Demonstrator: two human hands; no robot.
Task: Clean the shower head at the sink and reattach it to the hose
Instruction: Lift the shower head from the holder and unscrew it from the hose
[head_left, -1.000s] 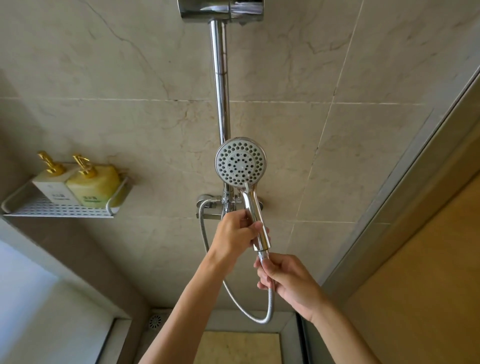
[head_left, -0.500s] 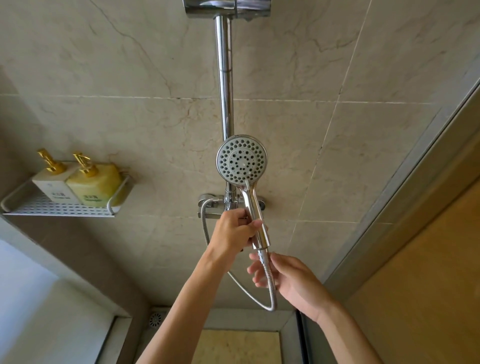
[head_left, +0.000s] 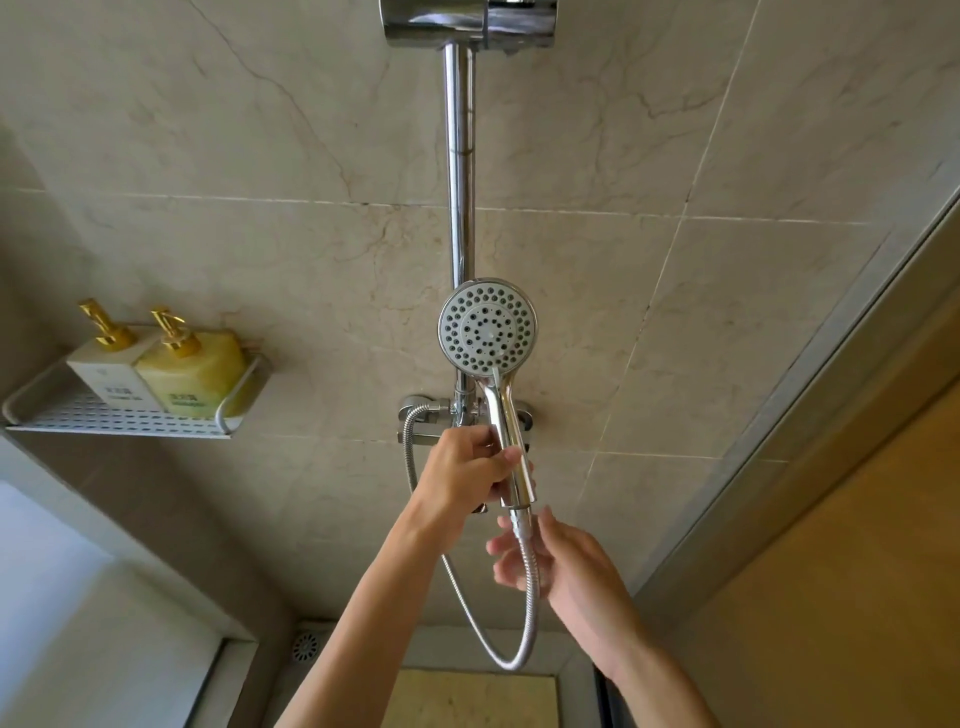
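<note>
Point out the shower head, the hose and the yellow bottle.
shower head (head_left: 487, 326): head view, middle of the spray face.
hose (head_left: 530, 587): head view, stretch below the handle.
yellow bottle (head_left: 200, 371): head view, front of its body.

Bare tiled wall (head_left: 649, 322) lies open right of the shower head (head_left: 487, 326). Behind it stands the riser pipe (head_left: 459, 156); the shelf (head_left: 119, 415) juts out far left.
</note>
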